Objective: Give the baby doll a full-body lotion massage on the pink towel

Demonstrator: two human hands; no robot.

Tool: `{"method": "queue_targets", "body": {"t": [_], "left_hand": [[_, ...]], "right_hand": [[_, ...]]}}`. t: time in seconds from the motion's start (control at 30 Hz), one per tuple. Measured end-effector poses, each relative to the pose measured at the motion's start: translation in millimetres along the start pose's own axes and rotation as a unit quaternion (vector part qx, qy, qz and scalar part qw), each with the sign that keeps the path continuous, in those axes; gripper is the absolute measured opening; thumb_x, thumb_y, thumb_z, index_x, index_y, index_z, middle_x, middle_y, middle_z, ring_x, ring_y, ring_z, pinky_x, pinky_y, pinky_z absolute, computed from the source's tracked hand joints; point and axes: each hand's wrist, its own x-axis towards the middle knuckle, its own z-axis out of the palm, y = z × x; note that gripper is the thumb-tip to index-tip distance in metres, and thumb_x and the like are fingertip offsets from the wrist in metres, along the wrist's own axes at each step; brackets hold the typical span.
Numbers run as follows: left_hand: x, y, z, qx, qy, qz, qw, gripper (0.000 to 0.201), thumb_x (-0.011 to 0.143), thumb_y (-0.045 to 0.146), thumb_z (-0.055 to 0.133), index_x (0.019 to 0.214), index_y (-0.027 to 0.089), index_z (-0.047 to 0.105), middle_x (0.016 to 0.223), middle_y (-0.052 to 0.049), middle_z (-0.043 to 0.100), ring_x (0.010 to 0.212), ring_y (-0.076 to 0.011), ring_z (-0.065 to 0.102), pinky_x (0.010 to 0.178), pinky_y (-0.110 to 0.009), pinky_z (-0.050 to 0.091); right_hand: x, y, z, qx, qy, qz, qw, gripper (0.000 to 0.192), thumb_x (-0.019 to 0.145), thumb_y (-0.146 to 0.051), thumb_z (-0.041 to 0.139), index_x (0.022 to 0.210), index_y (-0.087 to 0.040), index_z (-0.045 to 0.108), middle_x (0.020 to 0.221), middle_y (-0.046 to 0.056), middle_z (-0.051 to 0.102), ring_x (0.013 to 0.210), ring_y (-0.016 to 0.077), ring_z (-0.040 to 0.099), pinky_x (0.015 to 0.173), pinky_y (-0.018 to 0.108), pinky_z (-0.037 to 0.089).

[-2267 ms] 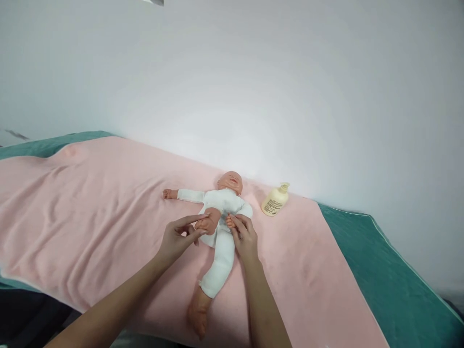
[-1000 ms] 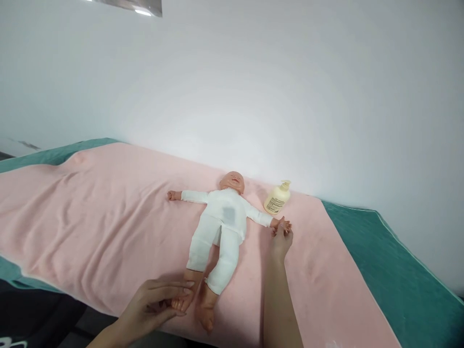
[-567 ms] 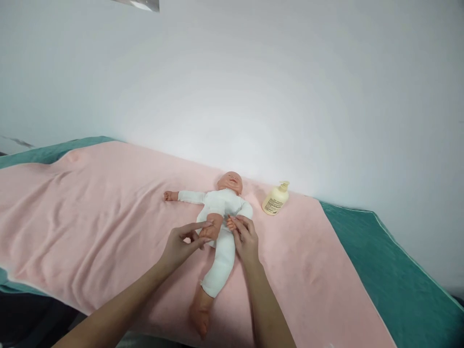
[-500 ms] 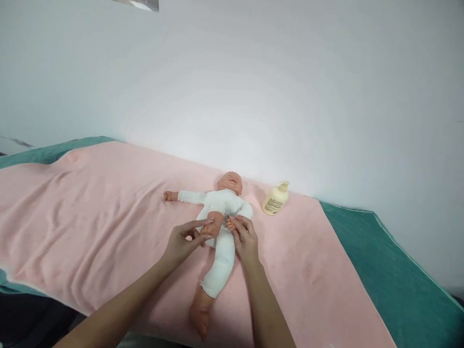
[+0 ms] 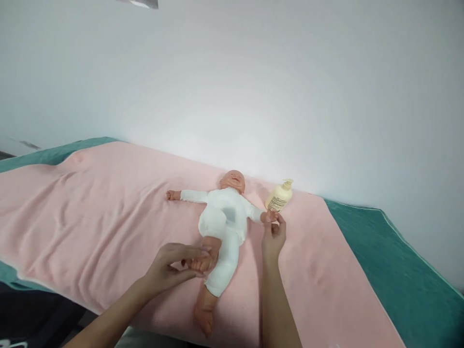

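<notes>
Plain white wall fills the upper field, 9 through 3 o'clock, evenly lit, brightest near centre. Reflective strip at 11 o'clock, cut by the top edge. Pink towel spreads across the bed, wrinkled toward 9 o'clock. Teal sheet exposed at 4 o'clock and 10 o'clock. Dark area at 8 o'clock, detail unclear.
</notes>
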Motion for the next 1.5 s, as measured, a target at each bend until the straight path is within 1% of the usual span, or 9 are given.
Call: {"method": "queue_targets", "body": {"t": [0.2,0.37,0.67,0.8,0.93,1.03,1.2,1.37,1.5], "left_hand": [[-45,9,-17.3,0.111,-0.134,0.093,0.980,0.042,0.086,0.027,0.066,0.127,0.026,0.057,0.115,-0.007,0.070,0.086,-0.0184,0.072,0.070,-0.026,0.054],[-71,12,-13.3,0.093,-0.166,0.092,0.978,0.049,0.087,0.026,0.065,0.134,0.028,0.051,0.117,-0.007,0.069,0.093,-0.0193,0.071,0.070,-0.024,0.057],[-75,5,-13.1,0.059,-0.160,0.066,0.983,0.043,0.086,0.025,0.065,0.128,0.027,0.056,0.113,-0.007,0.071,0.098,-0.0198,0.070,0.077,-0.024,0.056],[-56,1,-16.9,0.101,-0.097,0.099,0.985,0.046,0.080,0.030,0.073,0.124,0.027,0.058,0.108,-0.005,0.073,0.086,-0.0182,0.072,0.074,-0.024,0.054],[-18,-1,-13.0,0.082,-0.002,0.115,0.990,0.040,0.080,0.029,0.073,0.118,0.025,0.062,0.103,-0.006,0.074,0.076,-0.0159,0.073,0.064,-0.022,0.052],[11,-8,-5.9,0.040,0.037,0.088,0.995,0.033,0.080,0.028,0.073,0.112,0.022,0.066,0.103,-0.007,0.074,0.081,-0.0176,0.073,0.061,-0.021,0.053],[44,-26,5.8,-0.026,0.081,-0.025,0.996,0.028,0.079,0.029,0.073,0.104,0.018,0.070,0.104,-0.009,0.073,0.080,-0.0185,0.071,0.056,-0.021,0.052],[47,-36,7.5,-0.066,0.102,-0.086,0.989,0.030,0.078,0.029,0.074,0.104,0.015,0.071,0.104,-0.011,0.073,0.079,-0.0197,0.071,0.056,-0.024,0.054],[29,-28,4.1,-0.081,0.089,-0.061,0.991,0.030,0.077,0.028,0.076,0.104,0.016,0.071,0.106,-0.011,0.072,0.089,-0.0233,0.071,0.064,-0.026,0.057]], "right_hand": [[29,26,-20,0.158,0.121,0.232,0.952,0.037,0.073,-0.040,0.073,0.097,-0.015,0.062,0.085,0.002,0.064,0.066,0.0108,0.058,0.057,0.021,0.049],[33,38,-24,0.176,0.126,0.257,0.942,0.023,0.076,-0.034,0.069,0.086,-0.016,0.059,0.068,-0.001,0.060,0.058,0.0096,0.057,0.053,0.020,0.049],[26,25,-17,0.150,0.125,0.212,0.958,0.040,0.071,-0.048,0.073,0.092,-0.018,0.057,0.081,0.000,0.061,0.062,0.0105,0.057,0.054,0.022,0.049],[5,-3,0,0.087,0.097,0.077,0.989,0.046,0.076,-0.049,0.070,0.110,-0.019,0.058,0.107,0.005,0.062,0.072,0.0107,0.058,0.061,0.022,0.049],[-18,-19,18,0.014,-0.039,-0.080,0.996,0.036,0.082,-0.038,0.065,0.113,-0.020,0.063,0.109,0.007,0.062,0.079,0.0135,0.059,0.067,0.026,0.051],[-27,-16,26,-0.028,-0.190,-0.191,0.963,0.025,0.085,-0.028,0.061,0.109,-0.024,0.068,0.109,0.008,0.061,0.095,0.0187,0.060,0.069,0.028,0.054],[-28,-12,28,-0.062,-0.330,-0.240,0.911,0.032,0.089,-0.020,0.053,0.116,-0.030,0.067,0.110,0.006,0.061,0.098,0.0174,0.062,0.080,0.030,0.056],[-26,-13,27,-0.052,-0.311,-0.222,0.923,0.030,0.087,-0.024,0.057,0.113,-0.030,0.069,0.109,0.007,0.062,0.098,0.0181,0.062,0.076,0.029,0.056],[-13,-8,21,-0.004,-0.166,-0.124,0.978,0.030,0.080,-0.032,0.066,0.108,-0.022,0.070,0.107,0.008,0.064,0.086,0.0171,0.061,0.068,0.028,0.054]]}}
